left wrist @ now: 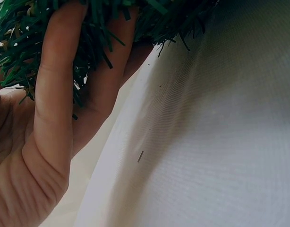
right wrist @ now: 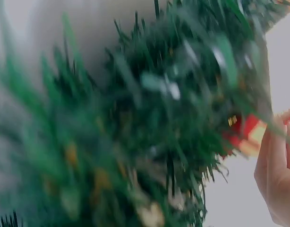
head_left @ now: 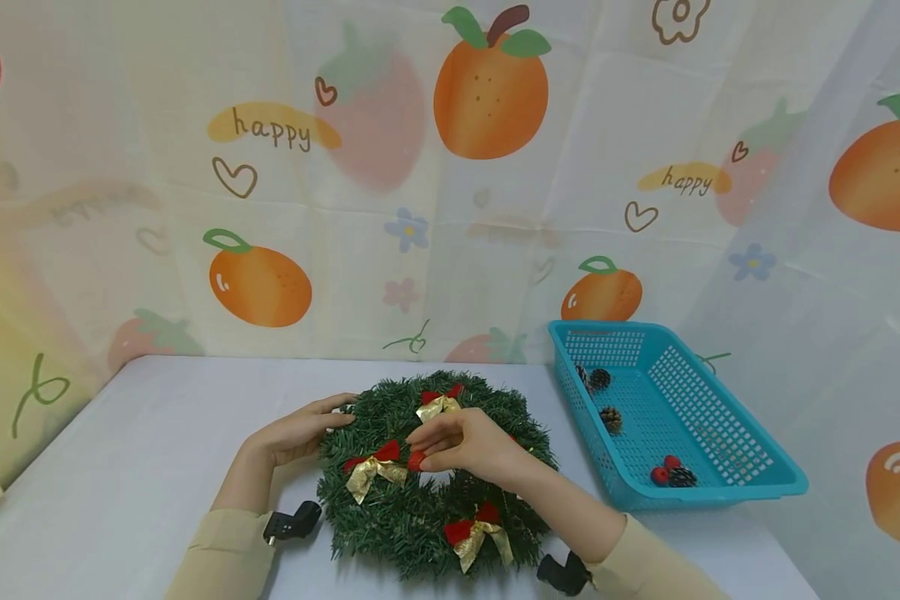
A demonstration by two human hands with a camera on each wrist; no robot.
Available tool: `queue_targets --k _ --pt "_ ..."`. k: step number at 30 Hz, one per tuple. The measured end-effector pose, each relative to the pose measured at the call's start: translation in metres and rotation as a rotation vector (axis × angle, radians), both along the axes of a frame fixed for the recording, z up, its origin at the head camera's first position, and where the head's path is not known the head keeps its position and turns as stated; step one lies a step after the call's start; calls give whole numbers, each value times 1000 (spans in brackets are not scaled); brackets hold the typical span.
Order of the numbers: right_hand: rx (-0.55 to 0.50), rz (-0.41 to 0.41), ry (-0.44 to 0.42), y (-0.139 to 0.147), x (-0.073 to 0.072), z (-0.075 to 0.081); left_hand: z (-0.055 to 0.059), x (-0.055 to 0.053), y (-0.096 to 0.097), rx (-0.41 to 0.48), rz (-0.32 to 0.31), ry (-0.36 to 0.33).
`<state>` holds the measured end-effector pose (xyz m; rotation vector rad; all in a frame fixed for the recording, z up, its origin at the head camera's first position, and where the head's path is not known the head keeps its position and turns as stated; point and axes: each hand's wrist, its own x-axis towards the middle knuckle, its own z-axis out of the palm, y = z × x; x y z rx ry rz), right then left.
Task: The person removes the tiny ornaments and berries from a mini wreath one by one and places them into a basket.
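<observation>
A green artificial wreath lies on the white table, with red and gold bows on it: one bow at the left, one at the back and one at the front. My left hand holds the wreath's left edge; in the left wrist view its fingers curl in among the sprigs. Above the wreath's centre, my right hand pinches a small red berry between thumb and fingers, close beside the left bow. In the right wrist view that hand is partly cut off, and blurred sprigs fill most of the frame.
A blue plastic basket stands to the right of the wreath. In it lie several pine cones and a pair of red berries. A fruit-printed curtain hangs behind the table.
</observation>
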<state>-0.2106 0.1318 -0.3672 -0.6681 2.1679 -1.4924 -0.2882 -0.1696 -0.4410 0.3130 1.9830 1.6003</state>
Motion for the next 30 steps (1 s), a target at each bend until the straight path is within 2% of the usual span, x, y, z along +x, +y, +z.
queue_targets --k 15,30 --pt "17 -121 51 32 -14 16 3 2 1 -21 -2 5" --pt "6 -239 98 83 -23 28 1 1 0 -21 4 6"
